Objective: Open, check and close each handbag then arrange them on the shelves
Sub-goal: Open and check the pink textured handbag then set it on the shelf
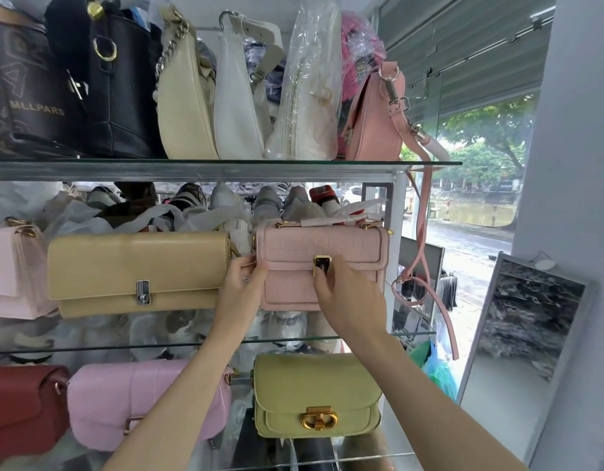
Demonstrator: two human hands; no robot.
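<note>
You are gripping the pale pink croc-embossed handbag (322, 266) with your left hand (241, 283) curled at its nine o'clock edge; your right hand (350, 300) is pinching its gold clasp (322, 265).

pink croc bag (322, 266), gold clasp (322, 265)

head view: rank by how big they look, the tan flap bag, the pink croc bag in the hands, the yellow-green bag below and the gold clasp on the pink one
1. tan flap bag, clearly widest
2. and 3. pink croc bag and yellow-green bag look alike; the lower one sits nearer the camera, so no ranking
4. gold clasp, by far smallest
</note>
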